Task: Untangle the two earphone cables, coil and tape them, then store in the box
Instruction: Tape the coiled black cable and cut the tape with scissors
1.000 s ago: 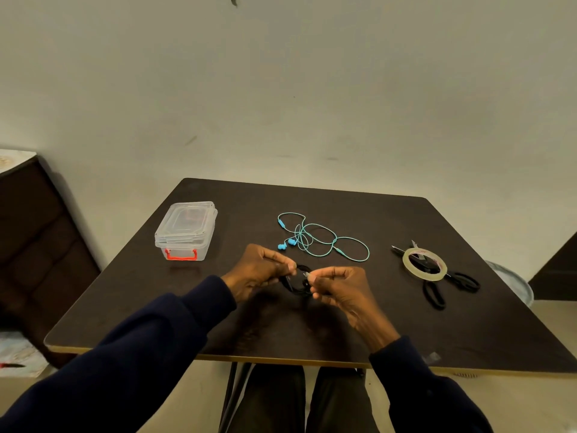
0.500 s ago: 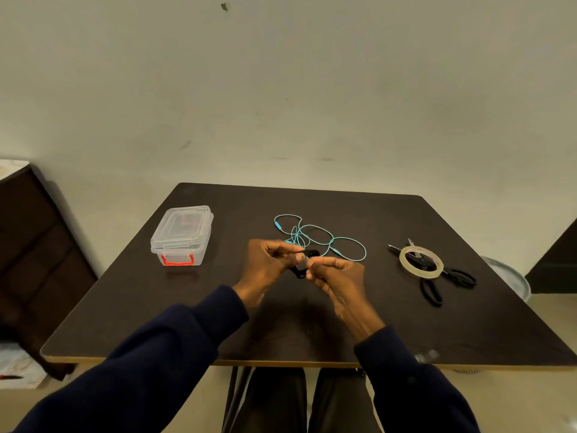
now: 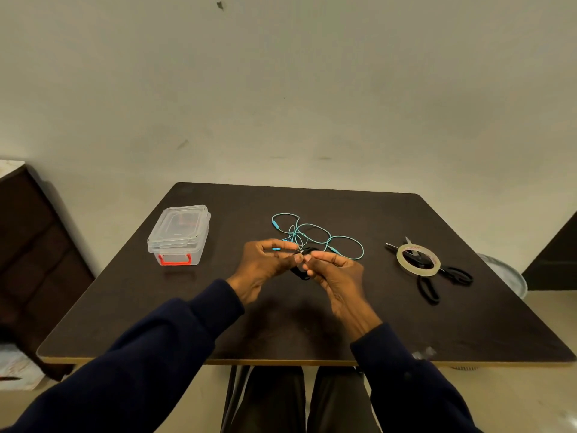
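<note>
Black earphone coil (image 3: 300, 274) between the grips (mostly hidden), left hand (image 3: 268, 264) and right hand (image 3: 336, 273) pinching it

Your sleeves (image 3: 156, 354) are dark navy. The table (image 3: 312, 332) is dark brown with a pale edge. The teal cable (image 3: 346, 242) has blue buds (image 3: 276, 249); the black cable (image 3: 301, 275) is plain. The box (image 3: 178, 232) is clear with a red latch (image 3: 174, 260). The tape (image 3: 402, 260) is yellowish, and the scissors (image 3: 427, 290) are black-handled.
</note>
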{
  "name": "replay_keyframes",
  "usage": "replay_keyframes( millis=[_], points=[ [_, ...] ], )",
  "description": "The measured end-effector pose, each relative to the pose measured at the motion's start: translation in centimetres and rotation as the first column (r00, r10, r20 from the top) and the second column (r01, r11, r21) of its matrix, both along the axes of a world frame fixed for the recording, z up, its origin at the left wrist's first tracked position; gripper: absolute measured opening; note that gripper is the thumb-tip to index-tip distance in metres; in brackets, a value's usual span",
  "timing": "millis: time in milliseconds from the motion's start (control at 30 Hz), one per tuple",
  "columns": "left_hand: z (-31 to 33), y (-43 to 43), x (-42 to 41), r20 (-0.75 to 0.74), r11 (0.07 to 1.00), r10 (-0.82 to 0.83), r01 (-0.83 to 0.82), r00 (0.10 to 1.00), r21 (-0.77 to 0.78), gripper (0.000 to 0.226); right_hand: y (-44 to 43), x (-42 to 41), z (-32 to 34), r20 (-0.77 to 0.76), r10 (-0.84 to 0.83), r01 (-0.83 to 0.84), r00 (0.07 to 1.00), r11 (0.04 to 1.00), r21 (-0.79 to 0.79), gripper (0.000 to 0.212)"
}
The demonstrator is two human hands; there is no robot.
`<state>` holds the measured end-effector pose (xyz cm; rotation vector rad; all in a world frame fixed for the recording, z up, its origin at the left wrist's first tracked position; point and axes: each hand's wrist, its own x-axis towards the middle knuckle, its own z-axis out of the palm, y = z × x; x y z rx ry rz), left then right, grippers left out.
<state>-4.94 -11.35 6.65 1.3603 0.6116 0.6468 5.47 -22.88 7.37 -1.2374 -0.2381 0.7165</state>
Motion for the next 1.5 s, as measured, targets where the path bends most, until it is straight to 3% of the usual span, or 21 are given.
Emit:
replay_keyframes(
  millis=[133, 267, 433, 567, 733, 900, 1133, 1500],
  points=[
    [0.1, 0.6, -0.2, -0.068, 0.995, -0.071, 0.065, 0.995, -0.079, 0.035, -0.3, 0.2, 0.1, 0.015, 0.038, -0.038, 0.999, 0.999, -0.039, 0.017],
    [0.6, 0.6, -0.3, -0.084, 0.992, -0.124, 0.12, 0.989, -0.05, 0.029, -0.7, 0.4, 0.4, 0.017, 0.067, -0.066, 0.998, 0.997, -0.042, 0.017],
    [0.2, 0.0, -0.1, -0.062, 0.972, -0.057, 0.07, 0.996, 0.225, 0.022, -1.1, 0.7, 0.4, 0.015, 0.081, -0.08, 0.997, 0.996, -0.042, 0.015],
    [-0.2, -0.5, 0.3, -0.031, 0.869, 0.009, 0.007, 0.999, 0.494, 0.024, -1.3, 0.9, 0.7, 0.024, 0.087, -0.086, 0.996, 0.995, -0.042, 0.016],
    [-0.5, -0.9, 0.6, 0.008, 0.802, 0.08, -0.069, 0.997, 0.594, 0.024, -1.4, 0.9, 0.9, 0.043, 0.092, -0.091, 0.995, 0.996, -0.027, 0.014],
    [-0.6, -1.0, 0.6, 0.021, 0.78, 0.111, -0.1, 0.994, 0.617, 0.021, -1.6, 0.8, 1.0, 0.047, 0.102, -0.101, 0.994, 0.995, -0.017, 0.013],
    [-0.2, -0.4, 0.8, 0.024, 0.844, 0.114, -0.109, 0.993, 0.524, 0.022, -2.1, 0.8, 1.1, -0.009, 0.131, -0.13, 0.991, 0.989, 0.074, 0.022],
    [0.4, -0.7, 1.1, 0.024, 0.812, 0.091, -0.088, 0.996, 0.578, 0.018, -3.1, 0.8, 2.0, 0.123, 0.11, -0.112, 0.986, 0.994, 0.009, 0.028]
  ],
)
